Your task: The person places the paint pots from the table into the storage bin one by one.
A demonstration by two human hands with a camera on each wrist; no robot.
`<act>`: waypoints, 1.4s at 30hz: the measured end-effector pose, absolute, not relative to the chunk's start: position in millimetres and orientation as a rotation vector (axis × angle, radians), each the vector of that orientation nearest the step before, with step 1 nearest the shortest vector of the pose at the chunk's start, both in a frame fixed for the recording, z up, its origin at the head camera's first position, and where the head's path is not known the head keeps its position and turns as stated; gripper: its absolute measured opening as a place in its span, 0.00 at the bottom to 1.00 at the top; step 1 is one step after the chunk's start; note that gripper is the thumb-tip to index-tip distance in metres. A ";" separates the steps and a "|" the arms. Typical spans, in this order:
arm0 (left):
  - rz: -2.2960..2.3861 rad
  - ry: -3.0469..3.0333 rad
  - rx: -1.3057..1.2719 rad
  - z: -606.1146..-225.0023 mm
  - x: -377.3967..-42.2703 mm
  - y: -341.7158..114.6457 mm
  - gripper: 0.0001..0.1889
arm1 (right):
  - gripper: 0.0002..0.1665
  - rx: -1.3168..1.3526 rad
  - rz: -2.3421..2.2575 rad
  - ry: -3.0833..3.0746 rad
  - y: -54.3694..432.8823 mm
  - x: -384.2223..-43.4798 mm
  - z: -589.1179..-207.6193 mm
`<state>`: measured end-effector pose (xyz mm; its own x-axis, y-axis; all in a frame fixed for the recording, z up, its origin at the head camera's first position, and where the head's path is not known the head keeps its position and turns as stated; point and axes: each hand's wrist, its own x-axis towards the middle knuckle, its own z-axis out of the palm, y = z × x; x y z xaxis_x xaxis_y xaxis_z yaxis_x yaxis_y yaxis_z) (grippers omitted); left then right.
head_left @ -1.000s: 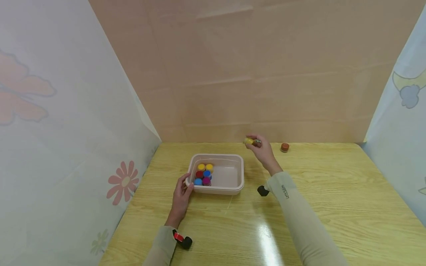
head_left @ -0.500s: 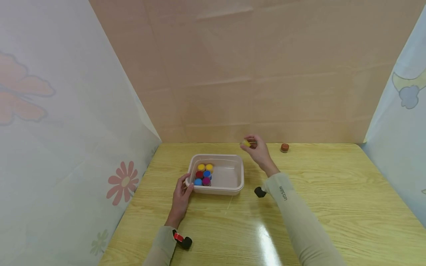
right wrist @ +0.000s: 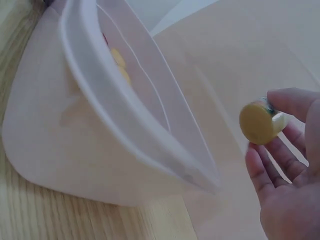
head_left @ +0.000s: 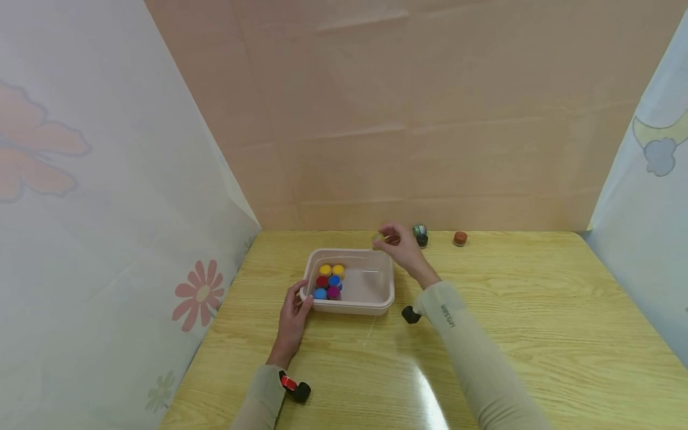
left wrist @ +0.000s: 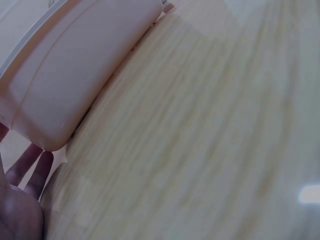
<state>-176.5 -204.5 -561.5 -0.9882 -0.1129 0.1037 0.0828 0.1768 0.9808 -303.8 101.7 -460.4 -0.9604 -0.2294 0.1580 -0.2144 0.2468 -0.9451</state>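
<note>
In the head view a pale pink plastic box stands on the table. Its left half holds several small jars, among them a purple-lidded jar and a yellow-lidded jar. My left hand grips the box's near left corner, thumb along the front and fingers round the side; the left wrist view shows its fingers against the corner. My right hand pinches a small yellow-lidded jar between thumb and fingers, tilted, above the box's far right corner.
At the back of the table, right of the box, lie a dark-lidded jar and a green-sided jar close together. Further right stands a brown-red-lidded jar. A brown paper backdrop rises behind the table.
My right hand has moved left with the yellow-lidded jar, toward the box, uncovering the dark and green jars behind it. My left hand and the box have stayed in place.
</note>
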 end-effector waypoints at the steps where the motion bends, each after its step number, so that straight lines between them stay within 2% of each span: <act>1: -1.925 -2.295 0.039 -560.6 -176.7 -204.4 0.24 | 0.27 -0.446 -1.855 2.470 100.2 -303.4 -460.7; 9: -1.944 -2.315 0.064 -547.9 -173.4 -200.9 0.24 | 0.28 -0.463 -1.766 2.457 86.5 -300.9 -463.2; 16: -1.907 -2.270 -0.002 -559.1 -174.9 -202.3 0.23 | 0.28 -0.450 -1.722 2.430 74.2 -298.2 -462.4; 32: -1.882 -2.279 -0.012 -559.8 -174.4 -202.8 0.23 | 0.20 -0.531 -1.661 2.439 57.3 -297.4 -475.0; 42: -1.864 -2.274 -0.030 -560.0 -174.2 -201.9 0.23 | 0.20 -0.493 -1.600 2.463 47.3 -295.5 -477.2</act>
